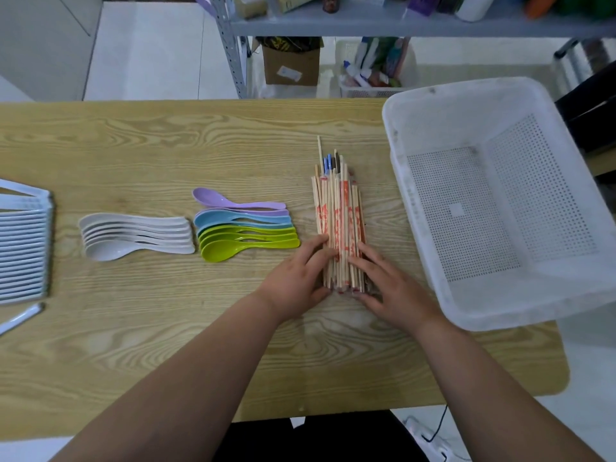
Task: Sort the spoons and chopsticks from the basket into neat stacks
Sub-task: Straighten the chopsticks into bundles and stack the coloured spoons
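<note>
Left hand (301,278) and right hand (390,285) press nearly straight fingers against the 2 sides of the chopsticks (340,221), a pile lying on the worktop (166,145) just left of the white basket (466,95). Farther left lie coloured spoons (243,228) and white spoons (133,235), each stacked.

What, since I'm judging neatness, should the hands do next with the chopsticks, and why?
Probably push the far ends level. The left hand and right hand press the sides of the chopstick bundle at its near end, while one bare stick and blue tips jut past the rest.
</note>
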Demonstrator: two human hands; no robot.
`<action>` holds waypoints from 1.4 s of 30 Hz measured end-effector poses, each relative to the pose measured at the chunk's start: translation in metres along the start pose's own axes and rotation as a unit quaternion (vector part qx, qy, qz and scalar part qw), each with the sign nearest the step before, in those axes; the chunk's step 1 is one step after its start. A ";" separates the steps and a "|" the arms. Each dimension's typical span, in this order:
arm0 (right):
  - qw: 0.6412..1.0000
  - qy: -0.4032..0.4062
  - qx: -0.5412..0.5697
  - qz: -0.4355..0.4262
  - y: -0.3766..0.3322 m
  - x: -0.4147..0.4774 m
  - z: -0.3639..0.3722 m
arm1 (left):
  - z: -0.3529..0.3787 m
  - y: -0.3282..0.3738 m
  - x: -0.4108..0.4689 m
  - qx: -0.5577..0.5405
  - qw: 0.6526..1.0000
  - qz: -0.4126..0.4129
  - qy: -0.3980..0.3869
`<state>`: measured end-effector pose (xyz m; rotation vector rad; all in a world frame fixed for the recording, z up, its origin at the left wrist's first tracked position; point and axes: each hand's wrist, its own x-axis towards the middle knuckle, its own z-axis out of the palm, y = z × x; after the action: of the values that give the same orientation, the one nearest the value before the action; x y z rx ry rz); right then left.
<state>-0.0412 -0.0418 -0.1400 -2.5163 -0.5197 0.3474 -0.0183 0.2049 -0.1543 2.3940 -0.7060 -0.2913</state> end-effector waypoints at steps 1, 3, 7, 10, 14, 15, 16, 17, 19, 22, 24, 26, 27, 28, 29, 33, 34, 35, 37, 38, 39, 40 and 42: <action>1.000 -0.001 0.003 0.002 0.001 0.000 -0.001 | 0.000 0.000 0.000 0.006 1.000 -0.002 0.000; 1.000 -0.008 0.002 0.022 -0.001 -0.001 -0.001 | -0.001 0.000 0.000 0.017 1.000 -0.007 0.006; 0.998 0.015 -0.009 0.066 -0.007 -0.002 0.003 | 0.003 0.005 -0.001 0.017 1.000 -0.019 0.012; 0.998 0.020 0.006 0.055 -0.005 -0.003 0.009 | 0.008 0.011 -0.001 0.010 1.000 -0.025 0.007; 0.999 0.026 0.017 0.042 0.003 -0.004 0.009 | 0.005 0.015 0.002 0.002 1.000 -0.019 0.020; 0.999 0.025 0.016 0.042 0.003 -0.004 0.008 | 0.004 0.015 0.003 0.000 1.000 -0.015 0.024; 0.999 0.025 0.014 0.039 0.003 -0.004 0.008 | 0.003 0.016 0.004 -0.001 1.000 -0.014 0.024; 0.999 0.025 0.012 0.034 0.004 -0.004 0.008 | 0.002 0.016 0.005 -0.001 1.000 -0.014 0.023; 0.999 0.022 0.009 0.028 0.005 -0.004 0.009 | 0.001 0.018 0.007 0.005 1.000 -0.011 0.019; 0.999 0.015 -0.005 0.030 0.004 -0.005 0.008 | 0.000 0.020 0.005 0.009 1.000 -0.007 0.019; 0.998 0.013 -0.017 0.051 0.001 -0.006 0.009 | -0.001 0.021 0.004 0.013 0.999 -0.022 0.024; 0.997 0.017 -0.034 0.061 -0.002 -0.008 0.010 | -0.001 0.024 0.002 0.023 0.999 -0.036 0.027; 0.997 0.015 -0.043 0.059 -0.003 -0.009 0.012 | 0.001 0.026 0.002 0.028 0.999 -0.036 0.028; 0.997 0.006 -0.049 0.059 -0.004 -0.009 0.013 | 0.003 0.028 0.002 0.029 0.999 -0.037 0.024; 0.997 -0.003 -0.053 0.061 -0.005 -0.010 0.014 | 0.005 0.030 0.001 0.025 0.999 -0.041 0.020; 0.996 -0.012 -0.063 0.069 -0.009 -0.011 0.012 | 0.010 0.039 -0.004 -0.030 0.995 -0.086 0.037; 0.995 -0.021 -0.063 0.073 -0.012 -0.011 0.010 | 0.009 0.042 -0.006 -0.045 0.993 -0.100 0.047; 0.994 -0.031 -0.062 0.080 -0.014 -0.011 0.009 | 0.009 0.044 -0.007 -0.059 0.990 -0.116 0.055; 0.993 -0.047 -0.058 0.094 -0.017 -0.011 0.006 | 0.008 0.049 -0.010 -0.087 0.984 -0.148 0.054; 0.992 -0.051 -0.056 0.099 -0.019 -0.011 0.005 | 0.009 0.052 -0.013 -0.094 0.983 -0.152 0.044; 0.992 -0.053 -0.056 0.101 -0.019 -0.011 0.005 | 0.012 0.054 -0.016 -0.097 0.984 -0.148 0.033; 0.992 -0.057 -0.055 0.101 -0.021 -0.011 0.004 | 0.014 0.055 -0.019 -0.099 0.985 -0.138 0.019; 0.991 -0.063 -0.055 0.103 -0.023 -0.010 0.004 | 0.020 0.055 -0.022 -0.105 0.987 -0.126 -0.003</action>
<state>-0.0581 -0.0262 -0.1290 -2.6742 -0.3354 0.5720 -0.0665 0.1702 -0.1350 2.2792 -0.3549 -0.4549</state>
